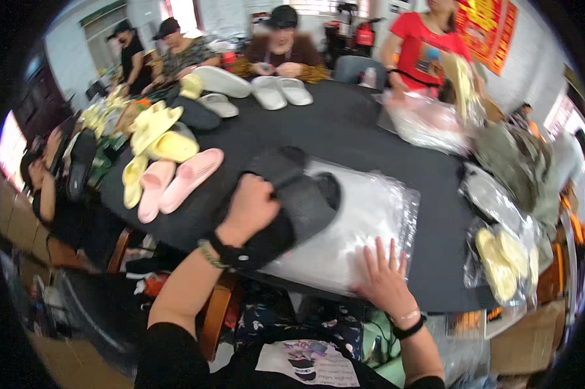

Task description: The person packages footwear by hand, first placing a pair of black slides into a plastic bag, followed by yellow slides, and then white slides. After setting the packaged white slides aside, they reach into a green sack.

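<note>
My left hand (248,209) is closed on a pair of black slippers (309,207), gripping them at their left side. The slippers lie partly over a stack of clear plastic bags (370,220) on the black table (344,123), and my left hand and wrist cover part of them. My right hand (386,277) rests flat on the near right corner of the bags, fingers spread, holding nothing. To the left of my left hand, a pair of pink slippers (192,181) sits side by side on the table.
Yellow slippers (155,133) are heaped at the left, with white slippers (270,93) at the far side. Bagged yellow slippers (499,259) lie at the right edge. A person in red (429,45) handles plastic bags; other people sit around the table.
</note>
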{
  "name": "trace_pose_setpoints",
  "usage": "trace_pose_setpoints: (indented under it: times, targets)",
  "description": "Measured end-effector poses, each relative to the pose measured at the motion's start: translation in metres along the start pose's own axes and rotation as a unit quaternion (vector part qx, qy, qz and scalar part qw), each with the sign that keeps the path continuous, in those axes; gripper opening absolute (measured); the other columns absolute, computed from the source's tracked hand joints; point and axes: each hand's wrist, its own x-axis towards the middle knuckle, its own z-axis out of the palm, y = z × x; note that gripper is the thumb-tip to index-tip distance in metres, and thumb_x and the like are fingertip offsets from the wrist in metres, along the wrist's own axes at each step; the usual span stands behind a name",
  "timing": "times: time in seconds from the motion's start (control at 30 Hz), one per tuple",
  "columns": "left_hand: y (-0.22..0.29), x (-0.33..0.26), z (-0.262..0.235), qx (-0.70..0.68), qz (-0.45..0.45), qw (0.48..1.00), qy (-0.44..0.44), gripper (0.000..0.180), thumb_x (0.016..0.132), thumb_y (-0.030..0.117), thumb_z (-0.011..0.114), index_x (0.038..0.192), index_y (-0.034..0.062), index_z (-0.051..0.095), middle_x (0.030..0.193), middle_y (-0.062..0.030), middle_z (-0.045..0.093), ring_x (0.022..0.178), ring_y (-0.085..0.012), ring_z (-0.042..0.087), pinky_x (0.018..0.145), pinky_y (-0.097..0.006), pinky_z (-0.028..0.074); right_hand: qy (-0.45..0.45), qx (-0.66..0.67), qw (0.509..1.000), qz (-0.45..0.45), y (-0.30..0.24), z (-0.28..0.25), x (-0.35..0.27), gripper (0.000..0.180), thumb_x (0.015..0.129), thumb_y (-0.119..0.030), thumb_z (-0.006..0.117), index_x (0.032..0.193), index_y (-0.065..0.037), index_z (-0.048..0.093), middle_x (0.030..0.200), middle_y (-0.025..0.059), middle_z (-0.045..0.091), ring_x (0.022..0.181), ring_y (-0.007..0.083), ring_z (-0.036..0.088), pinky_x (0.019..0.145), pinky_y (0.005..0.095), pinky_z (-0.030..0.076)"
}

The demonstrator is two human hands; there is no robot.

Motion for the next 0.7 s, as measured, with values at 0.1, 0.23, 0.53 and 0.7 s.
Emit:
trace_pose_setpoints:
  times: [0.1, 0.23, 0.53, 0.7]
  targets:
    - [0.008, -0.016, 0.040, -0.008, 0.028, 0.995, -0.096, 0.022, 0.069, 0.018, 0.068, 0.075, -0.0038, 0.067, 0.088, -0.0236, 0.065, 0.093, -0.0424, 0.058, 0.081, -0.050, 0.050, 0.015, 0.004, 1.000, -0.026, -0.013, -0.015, -0.008, 0.094, 0.080, -0.056, 0.071, 0.151, -0.006, 0.036, 0.159, 0.0248, 0.023, 0.147, 0.0511, 0.013, 0.114, 0.0668, 0.018]
    - [0.012, -0.041, 0.074, -0.046, 0.001, 0.991, -0.127, 0.026, 0.069, 0.020, 0.076, 0.078, -0.0020, 0.066, 0.090, -0.0187, 0.064, 0.091, -0.0382, 0.056, 0.081, -0.046, 0.049, -0.040, 0.050, 0.998, 0.001, -0.011, 0.013, -0.018, 0.092, 0.081, -0.054, 0.070, 0.149, -0.003, 0.036, 0.158, 0.0265, 0.023, 0.146, 0.0529, 0.013, 0.112, 0.0693, 0.018]
    - [-0.057, -0.008, -0.018, 0.013, -0.007, 0.982, -0.186, 0.014, 0.064, 0.004, 0.063, 0.076, -0.0025, 0.067, 0.080, -0.0233, 0.064, 0.082, -0.0426, 0.061, 0.074, -0.049, 0.050, -0.053, 0.089, 0.995, 0.003, -0.006, 0.034, -0.022, 0.093, 0.083, -0.058, 0.066, 0.151, -0.003, 0.033, 0.160, 0.0275, 0.019, 0.147, 0.0533, 0.008, 0.113, 0.0688, 0.012]
    - [-0.138, 0.068, -0.112, 0.208, -0.064, 0.974, -0.062, 0.018, 0.071, 0.011, 0.068, 0.085, -0.0005, 0.071, 0.089, -0.0260, 0.066, 0.086, -0.0430, 0.064, 0.079, -0.048, 0.054, -0.064, 0.104, 0.992, 0.016, -0.005, 0.028, -0.021, 0.094, 0.083, -0.060, 0.065, 0.151, -0.003, 0.033, 0.160, 0.0275, 0.017, 0.147, 0.0532, 0.006, 0.114, 0.0681, 0.009]
